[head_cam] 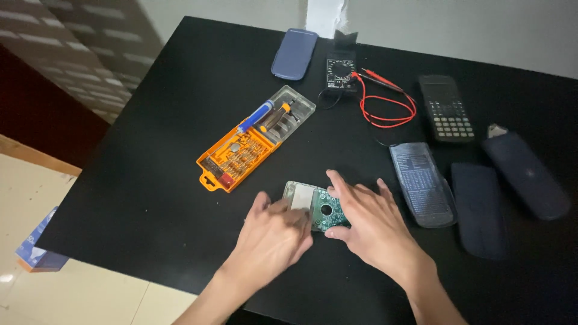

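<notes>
A small green circuit board (322,210) with a pale display panel and a round hole lies on the black table (156,180), near its front edge. My left hand (274,238) rests on the board's left side, fingers over the panel; motion blurs it. My right hand (367,225) touches the board's right side with its fingers spread, thumb at the lower edge. Whether either hand grips the board is unclear.
An orange screwdriver bit set (241,159) with its clear lid open lies behind the board. Further back are a blue phone (294,53), a black multimeter (341,72) with red leads (388,105), a calculator (447,108) and several dark covers (478,207) at the right.
</notes>
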